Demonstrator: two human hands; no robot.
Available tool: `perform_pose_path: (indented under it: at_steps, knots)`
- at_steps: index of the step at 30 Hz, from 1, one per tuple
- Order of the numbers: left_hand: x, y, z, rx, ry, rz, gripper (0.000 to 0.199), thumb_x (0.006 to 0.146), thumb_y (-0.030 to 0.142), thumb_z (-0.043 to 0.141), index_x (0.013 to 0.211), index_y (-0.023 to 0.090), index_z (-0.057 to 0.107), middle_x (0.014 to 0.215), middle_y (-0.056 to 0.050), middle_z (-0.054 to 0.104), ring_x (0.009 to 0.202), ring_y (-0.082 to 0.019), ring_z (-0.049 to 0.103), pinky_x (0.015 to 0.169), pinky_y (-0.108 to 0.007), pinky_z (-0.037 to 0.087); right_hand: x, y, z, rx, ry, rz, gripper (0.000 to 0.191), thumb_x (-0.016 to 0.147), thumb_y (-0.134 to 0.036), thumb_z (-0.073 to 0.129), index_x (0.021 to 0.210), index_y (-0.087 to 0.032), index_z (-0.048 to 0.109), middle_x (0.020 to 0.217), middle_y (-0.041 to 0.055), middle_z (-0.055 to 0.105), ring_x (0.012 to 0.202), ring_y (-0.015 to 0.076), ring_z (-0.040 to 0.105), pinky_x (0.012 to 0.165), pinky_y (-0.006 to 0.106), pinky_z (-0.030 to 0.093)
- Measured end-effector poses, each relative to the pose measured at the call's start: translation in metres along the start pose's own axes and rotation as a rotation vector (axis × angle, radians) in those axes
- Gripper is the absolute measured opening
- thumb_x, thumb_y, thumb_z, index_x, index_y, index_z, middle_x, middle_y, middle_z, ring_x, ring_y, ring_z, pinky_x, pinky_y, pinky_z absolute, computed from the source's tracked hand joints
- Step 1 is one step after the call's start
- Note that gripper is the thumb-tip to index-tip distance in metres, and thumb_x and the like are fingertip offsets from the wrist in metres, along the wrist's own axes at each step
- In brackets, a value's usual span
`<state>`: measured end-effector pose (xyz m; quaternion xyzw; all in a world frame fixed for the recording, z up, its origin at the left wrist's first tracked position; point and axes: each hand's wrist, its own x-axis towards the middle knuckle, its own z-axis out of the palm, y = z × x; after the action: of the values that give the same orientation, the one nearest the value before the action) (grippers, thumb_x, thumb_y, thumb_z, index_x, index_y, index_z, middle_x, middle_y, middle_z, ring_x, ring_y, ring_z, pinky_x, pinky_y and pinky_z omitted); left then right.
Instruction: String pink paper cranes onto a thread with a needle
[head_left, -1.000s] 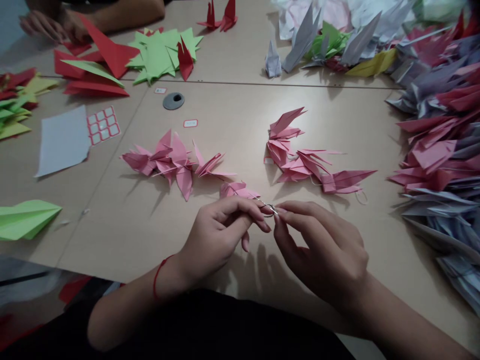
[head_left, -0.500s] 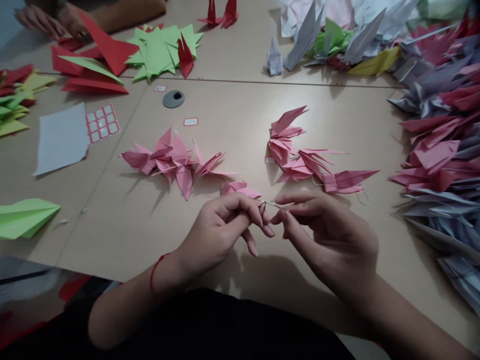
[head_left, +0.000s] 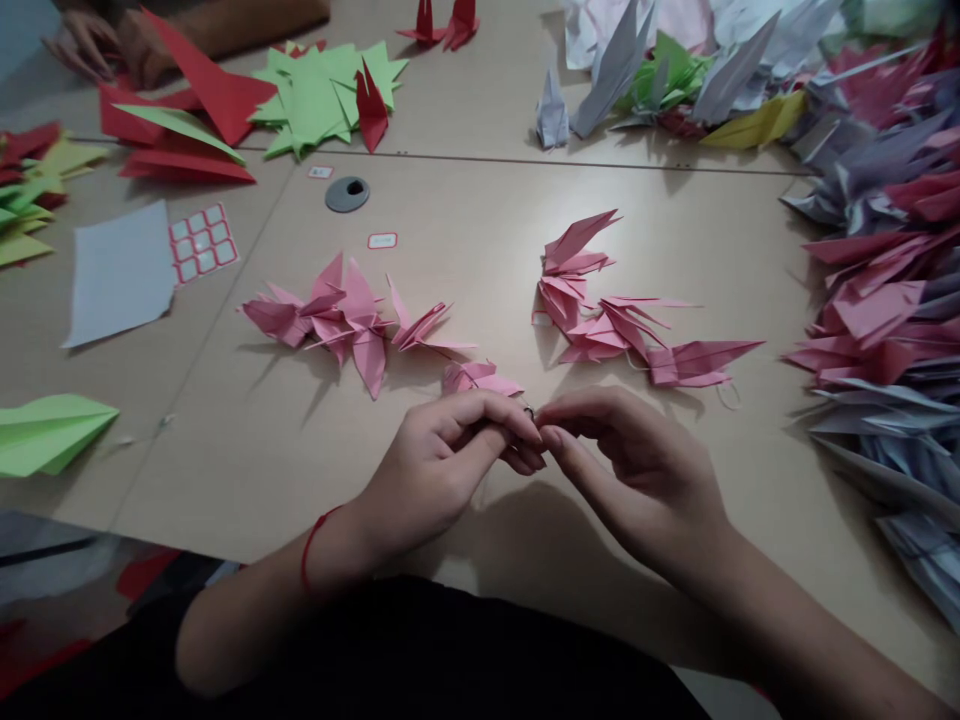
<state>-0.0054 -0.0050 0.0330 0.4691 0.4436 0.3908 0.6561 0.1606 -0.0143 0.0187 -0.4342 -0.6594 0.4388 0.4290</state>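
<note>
A small metal eye, probably a needle's (head_left: 529, 411), shows between two narrowly pinched hands, just nearer than a small pink folded-paper crane (head_left: 480, 378). The left hand (head_left: 439, 470), with a red string bracelet (head_left: 313, 550) at its wrist, curls tightly beside the metal. The right hand (head_left: 626, 470) closes in against it, but which hand grips it cannot be told. Left of the crane lies a cluster of pink paper cranes (head_left: 345, 325); right of it lies another (head_left: 607, 320). Both rest on a beige laminate worktop (head_left: 465, 240). Beyond the crane sits a round grey cable grommet (head_left: 347, 194). Far right of the crane heap pink and grey paper cranes (head_left: 877, 310). Far beyond and left of it, a co-worker's hand (head_left: 86, 45) rests near red and green folded paper (head_left: 247, 100).
</note>
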Motion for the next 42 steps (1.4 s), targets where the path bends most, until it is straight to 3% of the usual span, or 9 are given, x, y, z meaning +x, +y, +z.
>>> perform_pose_path:
  at_steps: [6, 11, 14, 18, 25, 33, 42]
  knots:
    - [0.002, -0.003, -0.002, -0.006, -0.008, -0.047, 0.018, 0.084, 0.005, 0.053, 0.075, 0.014, 0.067, 0.067, 0.002, 0.068, 0.065, -0.006, 0.066, 0.065, -0.012, 0.055, 0.002, 0.005, -0.003, 0.013, -0.026, 0.106, 0.012, 0.086, -0.011, 0.055, 0.091, -0.021, 0.058, 0.079, -0.0007, 0.062, 0.068, 0.0099, 0.061, 0.059, 0.022, 0.051]
    - [0.002, -0.002, -0.004, -0.042, -0.034, -0.064, 0.017, 0.082, 0.006, 0.055, 0.073, 0.013, 0.067, 0.065, 0.000, 0.068, 0.063, -0.009, 0.065, 0.065, -0.017, 0.056, 0.003, 0.009, -0.005, -0.133, -0.132, 0.025, 0.028, 0.083, -0.007, 0.053, 0.106, -0.021, 0.057, 0.087, 0.0028, 0.057, 0.073, 0.0116, 0.056, 0.059, 0.023, 0.049]
    - [0.002, -0.001, -0.005, -0.074, -0.048, -0.097, 0.013, 0.082, 0.009, 0.058, 0.073, 0.013, 0.067, 0.065, -0.001, 0.067, 0.063, -0.011, 0.065, 0.065, -0.021, 0.056, 0.005, 0.009, -0.006, -0.117, -0.195, -0.014, 0.025, 0.083, -0.007, 0.052, 0.103, -0.021, 0.058, 0.095, 0.0053, 0.055, 0.079, 0.0122, 0.054, 0.058, 0.022, 0.048]
    - [0.002, -0.003, -0.007, -0.123, -0.053, -0.124, 0.009, 0.081, 0.014, 0.061, 0.073, 0.013, 0.067, 0.065, -0.002, 0.067, 0.062, -0.012, 0.065, 0.065, -0.023, 0.056, 0.006, 0.008, -0.008, -0.080, -0.177, 0.007, 0.009, 0.086, -0.014, 0.053, 0.086, -0.020, 0.059, 0.091, 0.0048, 0.055, 0.080, 0.0135, 0.055, 0.061, 0.024, 0.049]
    - [0.001, -0.005, -0.010, -0.179, -0.071, -0.144, 0.008, 0.081, 0.014, 0.061, 0.074, 0.013, 0.065, 0.065, -0.002, 0.066, 0.063, -0.011, 0.065, 0.065, -0.021, 0.055, 0.008, 0.007, -0.011, -0.056, -0.194, 0.051, 0.008, 0.087, -0.017, 0.054, 0.083, -0.019, 0.060, 0.087, 0.0040, 0.061, 0.082, 0.0149, 0.059, 0.074, 0.029, 0.049]
    - [0.003, -0.004, -0.009, -0.226, -0.071, -0.116, 0.003, 0.081, 0.013, 0.062, 0.082, 0.013, 0.059, 0.071, -0.001, 0.065, 0.063, -0.010, 0.065, 0.061, -0.020, 0.057, 0.005, 0.007, -0.012, -0.018, -0.225, 0.172, 0.008, 0.088, -0.018, 0.053, 0.085, -0.019, 0.061, 0.079, 0.0018, 0.066, 0.074, 0.0131, 0.061, 0.066, 0.025, 0.049]
    - [0.002, -0.003, -0.011, -0.158, -0.070, -0.116, 0.008, 0.081, 0.017, 0.062, 0.086, 0.013, 0.056, 0.076, -0.002, 0.063, 0.063, -0.011, 0.063, 0.052, -0.019, 0.055, 0.002, 0.010, -0.011, 0.108, -0.150, 0.251, 0.005, 0.085, -0.022, 0.058, 0.083, -0.019, 0.062, 0.072, 0.0009, 0.065, 0.065, 0.0119, 0.061, 0.060, 0.024, 0.050]
